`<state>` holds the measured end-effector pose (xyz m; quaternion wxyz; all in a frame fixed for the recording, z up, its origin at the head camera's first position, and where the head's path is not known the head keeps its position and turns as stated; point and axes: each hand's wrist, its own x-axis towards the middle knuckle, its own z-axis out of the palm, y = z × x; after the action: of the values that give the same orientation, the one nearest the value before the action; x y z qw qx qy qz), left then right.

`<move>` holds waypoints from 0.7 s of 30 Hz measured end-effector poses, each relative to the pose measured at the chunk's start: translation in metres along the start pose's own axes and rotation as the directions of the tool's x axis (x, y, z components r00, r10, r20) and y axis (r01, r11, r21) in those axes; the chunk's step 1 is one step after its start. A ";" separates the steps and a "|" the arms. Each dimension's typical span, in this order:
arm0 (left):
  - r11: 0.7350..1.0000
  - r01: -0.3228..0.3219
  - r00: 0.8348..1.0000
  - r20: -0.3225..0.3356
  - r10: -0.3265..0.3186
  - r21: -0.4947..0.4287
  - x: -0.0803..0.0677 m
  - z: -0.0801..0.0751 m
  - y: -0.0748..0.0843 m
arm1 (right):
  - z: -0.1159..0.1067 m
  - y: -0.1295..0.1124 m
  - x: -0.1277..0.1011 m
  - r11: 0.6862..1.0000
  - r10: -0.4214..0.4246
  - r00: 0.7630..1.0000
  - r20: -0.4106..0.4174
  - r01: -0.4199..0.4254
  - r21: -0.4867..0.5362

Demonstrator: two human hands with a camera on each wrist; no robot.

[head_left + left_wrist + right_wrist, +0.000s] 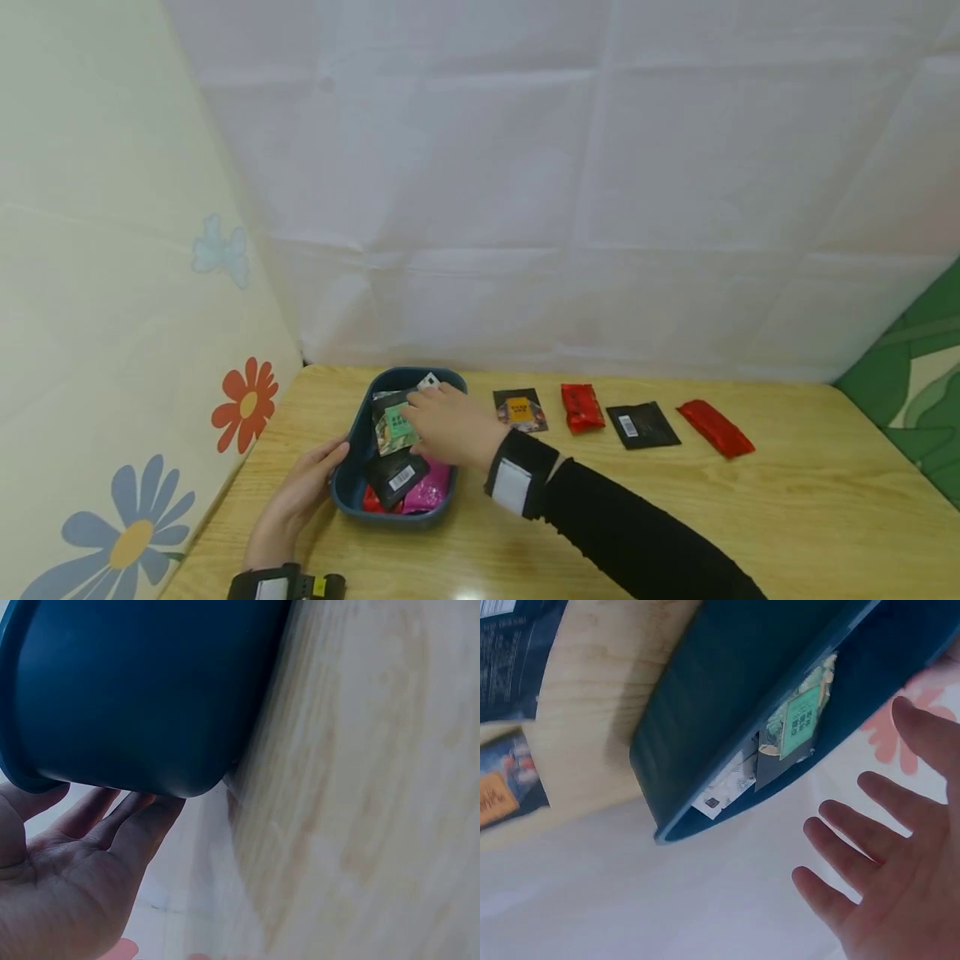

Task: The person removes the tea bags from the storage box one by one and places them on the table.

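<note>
A dark blue plastic bin [347, 492] stands on the table and holds several small packets. Inside are a packet with a green label [397, 422], a black packet with a barcode [396, 477], a pink packet [429, 487] and a red packet [371, 502], partly covered. My left hand [303, 483] rests against the bin's outer left side; in the left wrist view its fingertips [161, 810] touch the wall and the thumb lies by the rim. Over the bin's right side hovers my right hand [453, 425], its fingers spread with nothing in them in the right wrist view.
Right of the bin, a row of packets lies on the wooden table [600, 517]: a black one with an orange label [520, 409], a red one [581, 407], a black one with a barcode [645, 425] and another red one [715, 427]. A white sheet [525, 208] hangs behind.
</note>
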<state>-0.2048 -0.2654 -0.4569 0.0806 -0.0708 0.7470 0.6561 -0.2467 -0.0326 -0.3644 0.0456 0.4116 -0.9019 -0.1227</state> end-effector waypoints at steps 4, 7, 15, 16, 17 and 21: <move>1.000 0.000 1.000 0.016 0.000 0.004 0.000 -0.001 0.000 | -0.002 -0.008 0.012 0.998 0.003 1.000 0.025 -0.002 -0.058; 1.000 0.000 1.000 0.020 0.000 0.016 -0.001 -0.001 0.000 | -0.003 -0.013 0.022 0.999 0.018 0.999 0.038 -0.016 -0.039; 1.000 -0.001 1.000 0.003 0.001 0.007 -0.002 -0.003 -0.002 | 0.002 -0.022 0.050 0.998 0.061 0.991 0.122 -0.059 -0.018; 1.000 0.003 1.000 -0.001 -0.003 0.006 -0.002 -0.003 -0.002 | 0.003 -0.022 0.052 0.997 0.077 0.988 0.130 -0.075 -0.021; 1.000 0.008 1.000 -0.004 -0.008 0.006 -0.002 -0.002 -0.002 | 0.004 -0.021 0.055 0.995 0.097 0.986 0.139 -0.093 -0.032; 1.000 0.021 1.000 0.002 -0.021 0.007 0.000 -0.001 -0.001 | 0.008 -0.018 0.062 0.982 0.181 0.970 0.162 -0.168 -0.091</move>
<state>-0.2043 -0.2667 -0.4573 0.0883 -0.0777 0.7483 0.6528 -0.2752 -0.0891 -0.3779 -0.0050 0.3165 -0.9300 -0.1870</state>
